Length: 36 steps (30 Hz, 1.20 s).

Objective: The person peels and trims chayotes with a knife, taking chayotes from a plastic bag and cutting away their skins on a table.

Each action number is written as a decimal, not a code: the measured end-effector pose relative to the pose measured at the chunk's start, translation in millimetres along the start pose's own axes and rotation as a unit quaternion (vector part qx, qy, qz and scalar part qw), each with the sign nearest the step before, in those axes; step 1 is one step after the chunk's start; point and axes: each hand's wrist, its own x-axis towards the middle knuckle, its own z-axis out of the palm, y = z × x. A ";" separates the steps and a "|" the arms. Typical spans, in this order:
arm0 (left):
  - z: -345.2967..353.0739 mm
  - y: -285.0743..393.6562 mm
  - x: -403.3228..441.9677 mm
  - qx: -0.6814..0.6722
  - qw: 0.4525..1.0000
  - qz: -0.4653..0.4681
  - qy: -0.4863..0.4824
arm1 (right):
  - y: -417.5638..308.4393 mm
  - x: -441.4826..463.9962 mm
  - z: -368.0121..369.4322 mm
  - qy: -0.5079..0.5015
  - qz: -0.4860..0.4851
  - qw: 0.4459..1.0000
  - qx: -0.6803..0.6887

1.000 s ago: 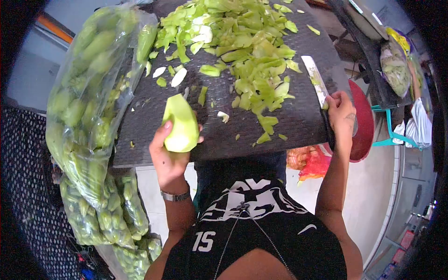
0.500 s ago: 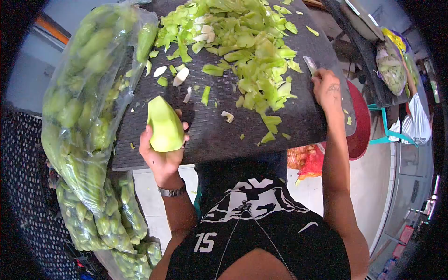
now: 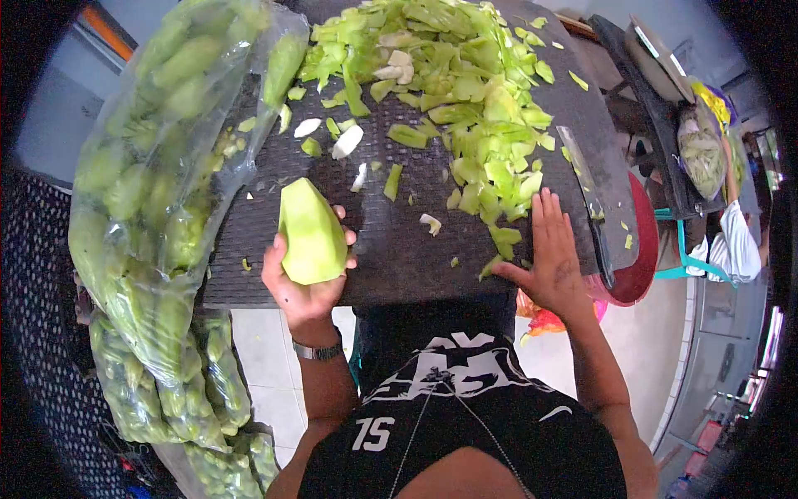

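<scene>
My left hand (image 3: 309,287) is wrapped round a peeled pale green vegetable (image 3: 311,233) above the table's near left part. My right hand (image 3: 553,258) holds nothing; its fingers are stretched out beside the lower end of a heap of green peelings (image 3: 486,125). To the right of that hand lies a knife (image 3: 585,176), its blade pointing away from me and its dark handle near the table's right edge. Loose peel pieces and a white piece (image 3: 347,142) are scattered between the heap and my left hand.
The dark textured table (image 3: 391,270) carries a large clear bag of green vegetables (image 3: 141,191) on its left. More bagged vegetables (image 3: 195,399) are below. A red basin (image 3: 638,258) sits beyond the right edge, near a teal stool (image 3: 683,254).
My right hand has let go of the knife, moved left and spread its fingers by the peelings. The knife now lies on the table. My left hand still holds the peeled vegetable.
</scene>
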 end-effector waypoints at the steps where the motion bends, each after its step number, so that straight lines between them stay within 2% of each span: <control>1: -0.4 -1.2 -1.0 0.006 1.000 0.003 0.005 | -2.7 -2.5 7.5 0.007 0.008 1.000 -0.008; 4: -1.0 -2.1 2.0 0.009 1.000 0.013 0.006 | -6.8 17.9 25.6 0.082 0.043 0.996 -0.001; 6: -0.7 -0.7 1.9 -0.008 1.000 0.009 0.000 | 0.8 45.7 41.1 0.117 0.012 0.993 -0.008; 8: 1.0 -1.2 3.5 -0.010 1.000 0.006 -0.002 | 0.5 87.2 51.2 0.152 -0.014 0.988 -0.017; 11: 2.8 -3.6 1.2 0.009 1.000 0.013 0.008 | -30.2 154.2 47.3 0.124 0.023 0.992 0.016; 14: 2.9 -5.1 1.5 0.016 1.000 0.015 0.018 | -52.6 225.0 84.0 0.205 -0.004 0.979 0.004; 17: 3.3 -5.0 0.3 0.012 1.000 0.012 0.021 | -105.3 283.3 79.5 0.184 0.083 0.979 -0.009; 20: 3.9 -5.1 0.0 0.007 1.000 0.011 0.024 | -128.2 310.2 29.1 0.038 0.051 0.998 -0.022; 23: 4.9 -5.1 -1.7 0.007 0.999 0.012 0.033 | -105.1 321.2 -45.4 -0.121 -0.104 0.985 -0.062; 24: 5.1 -4.9 -1.4 0.007 0.999 0.012 0.033 | -96.6 308.6 -69.6 -0.118 -0.090 0.988 -0.048; 25: 4.9 -4.7 -0.9 0.012 0.999 0.013 0.031 | -83.1 291.3 -84.9 -0.115 -0.076 0.990 -0.033; 27: 5.0 -4.8 -0.3 0.021 0.999 0.014 0.025 | -22.1 264.0 -65.7 0.079 -0.120 0.989 0.038; 29: 5.2 -3.4 -0.8 0.043 0.999 0.018 0.026 | 15.2 215.3 -40.5 0.114 0.027 0.993 0.034; 30: 5.1 -3.8 -0.1 0.053 0.998 0.023 0.026 | 42.9 191.9 -8.3 0.194 -0.006 0.980 0.050; 31: 4.0 -3.9 0.8 0.043 0.999 0.021 0.023 | 49.3 165.8 12.3 0.149 0.095 0.984 0.005; 32: 2.4 -3.7 1.4 0.034 0.999 0.019 0.020 | 76.9 156.9 69.6 0.212 0.108 0.968 -0.084; 34: 2.3 -5.3 0.6 0.020 0.999 0.016 0.021 | 46.6 158.9 76.2 0.213 0.183 0.958 -0.049; 36: 5.2 -4.1 -0.1 0.012 0.999 0.015 0.029 | 29.4 181.6 75.4 0.195 0.176 0.965 0.000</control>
